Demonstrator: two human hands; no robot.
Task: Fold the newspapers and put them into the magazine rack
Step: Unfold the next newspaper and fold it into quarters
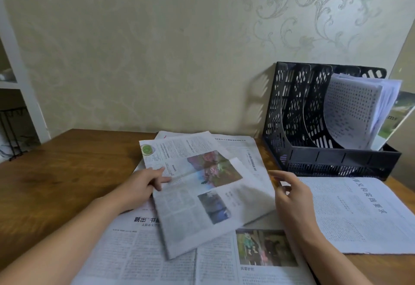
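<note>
A partly folded newspaper [197,186] with colour photos lies on top of other spread newspapers in the middle of the wooden table. My left hand [146,183] pinches its left edge, thumb on top of the sheet. My right hand [289,190] hovers beside its right edge with fingers loosely spread, holding nothing. A black perforated magazine rack [314,127] stands at the back right against the wall. Folded papers [359,109] stand in its rightmost slot; its left slots hold nothing.
An open newspaper [224,262] lies at the table's front edge and another sheet [354,212] lies to the right, in front of the rack. Bare wood table [67,172] shows at the left. A white shelf unit [13,87] stands at the far left.
</note>
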